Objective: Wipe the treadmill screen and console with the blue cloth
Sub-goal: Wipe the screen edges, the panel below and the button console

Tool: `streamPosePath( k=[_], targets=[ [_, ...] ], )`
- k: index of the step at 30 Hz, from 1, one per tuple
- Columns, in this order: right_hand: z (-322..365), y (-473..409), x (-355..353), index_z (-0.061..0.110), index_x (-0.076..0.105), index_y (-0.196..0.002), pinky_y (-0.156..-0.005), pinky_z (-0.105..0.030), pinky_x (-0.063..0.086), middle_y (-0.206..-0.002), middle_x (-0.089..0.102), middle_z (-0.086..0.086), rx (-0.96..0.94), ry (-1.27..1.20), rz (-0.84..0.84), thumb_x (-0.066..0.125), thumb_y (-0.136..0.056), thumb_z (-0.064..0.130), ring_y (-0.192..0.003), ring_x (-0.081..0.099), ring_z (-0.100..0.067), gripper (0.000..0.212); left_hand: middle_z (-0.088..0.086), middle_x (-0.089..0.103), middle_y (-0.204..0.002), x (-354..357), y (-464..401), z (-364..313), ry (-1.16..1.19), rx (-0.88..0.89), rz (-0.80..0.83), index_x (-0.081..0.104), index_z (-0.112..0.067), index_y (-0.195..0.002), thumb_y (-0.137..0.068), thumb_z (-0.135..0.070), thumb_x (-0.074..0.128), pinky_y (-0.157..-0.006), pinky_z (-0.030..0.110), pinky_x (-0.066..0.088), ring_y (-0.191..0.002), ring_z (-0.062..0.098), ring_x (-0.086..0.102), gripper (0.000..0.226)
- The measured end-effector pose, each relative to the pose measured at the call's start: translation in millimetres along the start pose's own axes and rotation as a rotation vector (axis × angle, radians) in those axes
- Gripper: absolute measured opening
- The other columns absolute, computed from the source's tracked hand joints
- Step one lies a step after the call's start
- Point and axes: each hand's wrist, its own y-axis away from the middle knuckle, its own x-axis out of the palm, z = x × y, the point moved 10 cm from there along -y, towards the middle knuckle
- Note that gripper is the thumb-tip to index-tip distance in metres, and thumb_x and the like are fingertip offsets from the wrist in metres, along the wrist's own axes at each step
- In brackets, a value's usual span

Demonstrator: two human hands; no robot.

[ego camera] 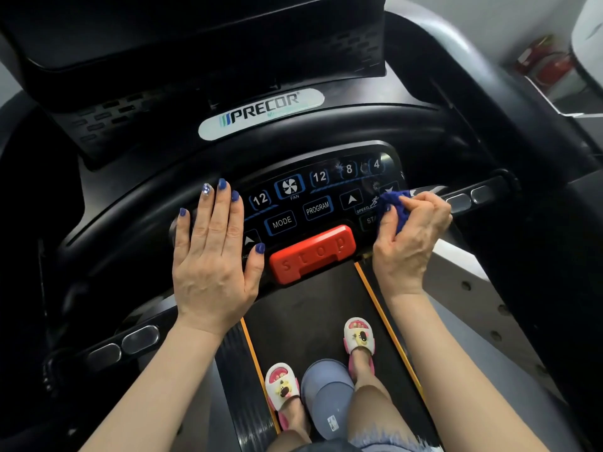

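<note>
The right hand [409, 236] held the blue cloth [393, 207] bunched small, fingers and thumb curled round it, and pressed the wad against the right end of the console [326, 190], over the speed keys and the half-hidden start key. Bunching it that way probably gave a firm pad for working between raised buttons. Faint smears showed on the glossy panel near the 8 and 4 keys just above the cloth, so that corner looked mid-wipe.

The left hand [213, 256] lay flat and wide on the console's left end, fingers straight, holding nothing; it seemed there to steady the body while leaning in, its thumb just beside the red stop bar [311, 254]. The middle keys, between the hands, lay uncovered.

The screen housing [195, 44] rose beyond the console's far edge, well apart from the cloth and, by my reckoning, yet to be reached.
</note>
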Motion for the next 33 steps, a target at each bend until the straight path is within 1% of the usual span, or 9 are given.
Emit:
streamPosePath(
  k=[3, 7, 10, 14, 19, 24, 29, 31, 33],
  targets=[
    [6, 9, 2, -0.005, 0.058, -0.107, -0.102, -0.024, 0.034, -0.119, 0.049, -0.024, -0.002, -0.011, -0.032, 0.056, -0.093, 0.012, -0.111, 0.040, -0.022, 0.022, 0.018, 0.026, -0.161, 0, 1, 0, 0.000, -0.005, -0.003, 0.031, -0.001, -0.153, -0.106, -0.037, 0.034, -0.124, 0.047, 0.013, -0.152, 0.028, 0.019, 0.060],
    [3, 33, 4, -0.007, 0.052, -0.128, -0.113, -0.050, 0.034, -0.140, 0.043, -0.019, -0.189, -0.043, 0.047, 0.051, -0.100, 0.013, -0.138, 0.035, -0.021, 0.035, 0.018, 0.027, -0.160, 0, 0, 0, -0.004, -0.003, -0.003, 0.031, -0.001, -0.153, -0.106, -0.037, 0.035, -0.124, 0.048, 0.014, -0.152, 0.028, 0.020, 0.060],
    [-4, 29, -2, -0.008, 0.053, -0.130, -0.108, -0.058, 0.037, -0.140, 0.048, -0.023, -0.170, -0.062, 0.035, 0.050, -0.099, 0.008, -0.136, 0.041, -0.032, 0.034, 0.018, 0.028, -0.160, 0, 1, 0, -0.004, -0.006, -0.003, 0.032, -0.001, -0.153, -0.106, -0.037, 0.034, -0.124, 0.048, 0.014, -0.151, 0.029, 0.021, 0.059],
    [4, 10, 6, -0.005, 0.054, -0.133, -0.110, -0.057, 0.036, -0.142, 0.049, -0.019, 0.020, -0.086, -0.070, 0.055, -0.096, 0.006, -0.136, 0.042, -0.030, 0.038, 0.018, 0.028, -0.160, 0, 0, 0, -0.009, -0.006, 0.001, 0.032, -0.001, -0.153, -0.106, -0.037, 0.034, -0.124, 0.048, 0.014, -0.151, 0.029, 0.021, 0.060],
    [10, 32, 2, -0.006, 0.055, -0.131, -0.109, -0.054, 0.039, -0.139, 0.052, -0.022, -0.235, -0.036, 0.096, 0.059, -0.094, 0.002, -0.134, 0.046, -0.031, 0.038, 0.018, 0.027, -0.161, 0, 1, 0, -0.012, -0.008, 0.003, 0.032, -0.001, -0.153, -0.105, -0.037, 0.035, -0.124, 0.047, 0.012, -0.151, 0.029, 0.021, 0.060],
    [6, 5, 6, -0.006, 0.055, -0.131, -0.112, -0.050, 0.038, -0.140, 0.052, -0.018, 0.005, -0.065, -0.077, 0.058, -0.094, 0.002, -0.135, 0.044, -0.026, 0.038, 0.017, 0.026, -0.161, 1, -1, 0, -0.004, -0.010, 0.017, 0.030, -0.002, -0.154, -0.105, -0.038, 0.034, -0.124, 0.049, 0.015, -0.151, 0.029, 0.022, 0.061],
    [11, 28, -1, -0.006, 0.055, -0.130, -0.110, -0.052, 0.039, -0.139, 0.050, -0.016, -0.214, -0.040, 0.063, 0.057, -0.096, 0.006, -0.133, 0.046, -0.028, 0.036, 0.017, 0.027, -0.161, 0, 1, 0, 0.002, -0.009, 0.012, 0.031, -0.001, -0.153, -0.104, -0.037, 0.037, -0.123, 0.049, 0.016, -0.151, 0.029, 0.023, 0.060],
    [6, 13, -2, -0.006, 0.056, -0.129, -0.111, -0.048, 0.040, -0.137, 0.052, -0.018, -0.190, -0.022, 0.049, 0.057, -0.096, 0.006, -0.132, 0.048, -0.029, 0.035, 0.017, 0.028, -0.161, 0, 0, 0, 0.001, -0.014, 0.004, 0.032, -0.001, -0.153, -0.104, -0.037, 0.038, -0.123, 0.049, 0.016, -0.151, 0.029, 0.023, 0.060],
    [6, -11, 2, -0.007, 0.058, -0.128, -0.114, -0.036, 0.037, -0.135, 0.055, -0.020, -0.117, -0.030, 0.006, 0.056, -0.095, 0.006, -0.129, 0.051, -0.031, 0.035, 0.018, 0.028, -0.160, 0, 0, 0, 0.000, -0.006, -0.002, 0.032, -0.001, -0.153, -0.104, -0.037, 0.038, -0.123, 0.049, 0.016, -0.150, 0.029, 0.024, 0.060]
  ],
)
